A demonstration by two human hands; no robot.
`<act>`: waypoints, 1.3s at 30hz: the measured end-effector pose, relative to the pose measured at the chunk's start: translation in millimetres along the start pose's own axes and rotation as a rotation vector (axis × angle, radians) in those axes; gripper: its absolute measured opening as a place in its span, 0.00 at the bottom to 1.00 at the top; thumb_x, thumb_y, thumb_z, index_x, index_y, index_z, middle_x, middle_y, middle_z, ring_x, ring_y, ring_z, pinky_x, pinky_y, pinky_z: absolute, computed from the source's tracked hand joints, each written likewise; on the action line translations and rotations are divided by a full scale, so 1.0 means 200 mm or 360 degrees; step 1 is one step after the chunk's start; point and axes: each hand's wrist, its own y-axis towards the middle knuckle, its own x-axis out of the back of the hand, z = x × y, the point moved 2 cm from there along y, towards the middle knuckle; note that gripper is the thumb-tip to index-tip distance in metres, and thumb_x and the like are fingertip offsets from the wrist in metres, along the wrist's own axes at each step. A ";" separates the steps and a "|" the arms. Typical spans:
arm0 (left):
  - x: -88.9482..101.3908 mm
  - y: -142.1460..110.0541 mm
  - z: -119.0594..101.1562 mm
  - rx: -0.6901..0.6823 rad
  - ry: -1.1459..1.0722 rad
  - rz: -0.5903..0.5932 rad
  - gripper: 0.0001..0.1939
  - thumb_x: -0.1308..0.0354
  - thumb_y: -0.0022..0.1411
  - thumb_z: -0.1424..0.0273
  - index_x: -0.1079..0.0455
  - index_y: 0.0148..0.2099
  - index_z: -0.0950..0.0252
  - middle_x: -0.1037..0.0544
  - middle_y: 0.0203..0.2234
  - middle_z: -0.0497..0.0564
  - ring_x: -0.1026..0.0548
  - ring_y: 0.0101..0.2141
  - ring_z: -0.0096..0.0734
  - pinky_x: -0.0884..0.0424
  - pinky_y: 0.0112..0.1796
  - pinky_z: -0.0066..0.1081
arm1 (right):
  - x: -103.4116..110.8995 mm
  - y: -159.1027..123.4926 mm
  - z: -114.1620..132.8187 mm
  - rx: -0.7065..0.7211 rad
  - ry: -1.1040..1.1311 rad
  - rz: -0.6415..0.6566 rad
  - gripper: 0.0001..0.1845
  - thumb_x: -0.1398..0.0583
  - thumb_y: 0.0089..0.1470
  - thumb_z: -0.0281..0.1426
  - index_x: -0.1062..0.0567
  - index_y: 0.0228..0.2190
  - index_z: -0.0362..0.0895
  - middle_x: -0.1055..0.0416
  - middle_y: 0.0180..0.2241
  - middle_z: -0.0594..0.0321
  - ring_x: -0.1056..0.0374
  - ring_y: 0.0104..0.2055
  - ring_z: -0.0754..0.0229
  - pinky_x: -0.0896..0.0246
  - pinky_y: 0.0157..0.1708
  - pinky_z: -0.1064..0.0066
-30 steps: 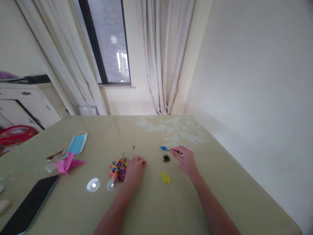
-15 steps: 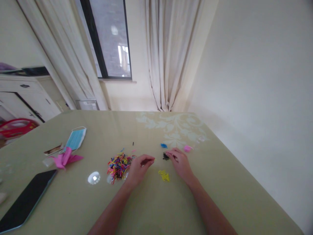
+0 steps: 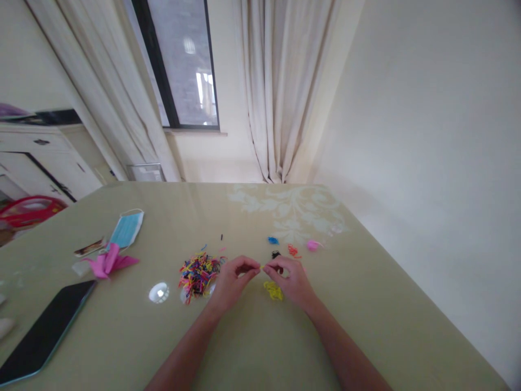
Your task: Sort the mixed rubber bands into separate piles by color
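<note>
Between my two pinched hands, left [image 3: 234, 279] and right [image 3: 295, 279], is a small yellow rubber band [image 3: 262, 267], thumb and forefinger of each closed on it. I expect it to be nearly weightless, soft and springy, apt to slip or flick away, so it is best nipped at its ends. From it, the mixed heap of bands [image 3: 197, 277] lies at 9 o'clock; the yellow pile [image 3: 272, 290] at 5, blue [image 3: 272, 240] at 1, and black [image 3: 275, 254], red [image 3: 293, 250] and pink [image 3: 312, 246] towards 2. Past the table, between 9 and 10, a red basket-like container [image 3: 28, 220] holds something I can't make out.
</note>
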 end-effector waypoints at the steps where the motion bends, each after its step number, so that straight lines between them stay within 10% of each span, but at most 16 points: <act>1: 0.00 0.00 0.00 -0.0010 -0.0006 0.0010 0.10 0.33 0.59 0.63 0.19 0.37 0.64 0.15 0.33 0.53 0.18 0.36 0.37 0.23 0.42 0.35 | 0.00 0.00 0.00 -0.0004 0.0010 0.0000 0.13 0.37 0.65 0.37 0.17 0.31 0.44 0.23 0.26 0.62 0.29 0.28 0.61 0.38 0.27 0.72; 9: 0.03 0.01 0.00 -0.0082 0.0112 -0.0020 0.17 0.33 0.59 0.62 0.22 0.49 0.62 0.16 0.45 0.55 0.18 0.43 0.39 0.22 0.48 0.39 | 0.03 -0.02 0.07 0.0283 -0.0089 -0.0199 0.10 0.39 0.65 0.31 0.18 0.34 0.45 0.23 0.27 0.61 0.28 0.28 0.60 0.32 0.31 0.69; 16: 0.26 0.01 0.00 0.0053 0.1637 -0.0417 0.14 0.44 0.67 0.70 0.21 0.51 0.61 0.19 0.48 0.59 0.25 0.53 0.53 0.34 0.56 0.53 | 0.15 -0.12 0.15 0.1070 -0.0488 -0.0631 0.23 0.36 0.59 0.21 0.20 0.53 0.52 0.17 0.34 0.60 0.23 0.29 0.58 0.30 0.31 0.64; 26: 0.29 0.01 0.03 0.0183 0.1905 -0.0220 0.12 0.47 0.70 0.69 0.21 0.45 0.60 0.18 0.44 0.57 0.23 0.49 0.50 0.34 0.50 0.45 | 0.18 -0.16 0.19 0.0934 -0.0460 -0.0704 0.20 0.37 0.58 0.24 0.19 0.49 0.54 0.18 0.30 0.61 0.25 0.25 0.58 0.30 0.28 0.64; 39: 0.32 0.03 0.04 0.0048 0.1686 -0.0356 0.15 0.48 0.71 0.66 0.20 0.48 0.61 0.15 0.45 0.56 0.20 0.47 0.48 0.30 0.51 0.43 | 0.11 -0.05 0.04 -0.0020 -0.0449 0.0456 0.11 0.37 0.59 0.26 0.19 0.25 0.47 0.24 0.22 0.66 0.31 0.23 0.62 0.46 0.26 0.72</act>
